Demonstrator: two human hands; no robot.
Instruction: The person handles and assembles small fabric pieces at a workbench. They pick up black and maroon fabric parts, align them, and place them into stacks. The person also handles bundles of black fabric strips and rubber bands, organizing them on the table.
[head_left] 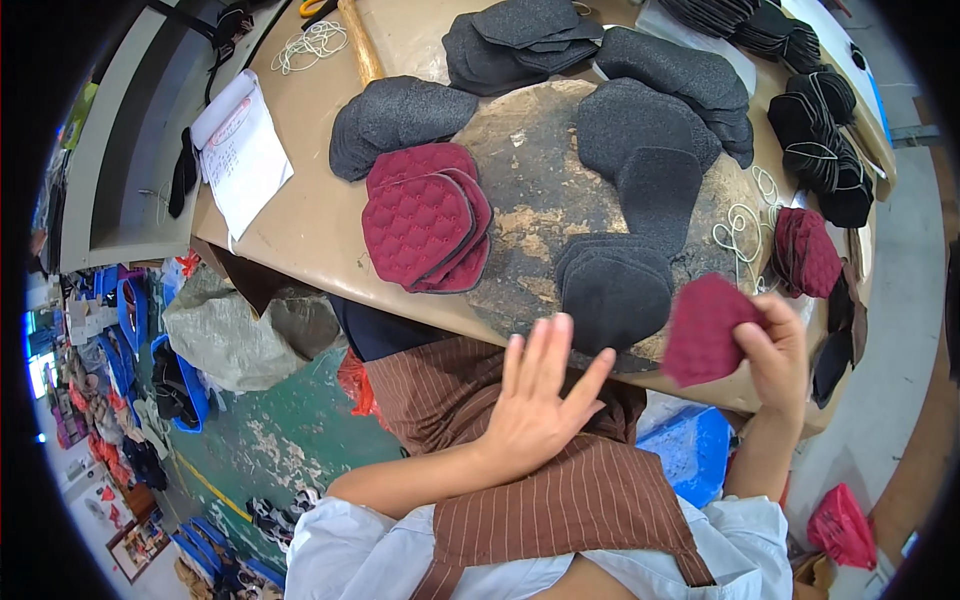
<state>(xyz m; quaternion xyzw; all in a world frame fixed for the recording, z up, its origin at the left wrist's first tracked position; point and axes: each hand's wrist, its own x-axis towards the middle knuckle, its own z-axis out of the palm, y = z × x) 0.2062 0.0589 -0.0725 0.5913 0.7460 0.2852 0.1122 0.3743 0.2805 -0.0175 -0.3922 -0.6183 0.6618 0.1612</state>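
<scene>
A maroon quilted fabric piece is pinched between the thumb and fingers of my right hand, raised at the right near the table's front edge. My left hand is open, fingers spread, palm down, beside a small fanned stack of dark grey pieces; its fingertips come close to the stack's near edge, and contact is hard to tell. Left of that stack lies a pile of maroon quilted pieces. More maroon pieces, bundled, sit at the right edge. Another dark piece lies just beyond the fanned stack.
Piles of dark grey pieces line the far side of the tan table. Black tied bundles stand at the right. Pale cord, a paper sheet and a wooden handle lie about. A blue bin is below.
</scene>
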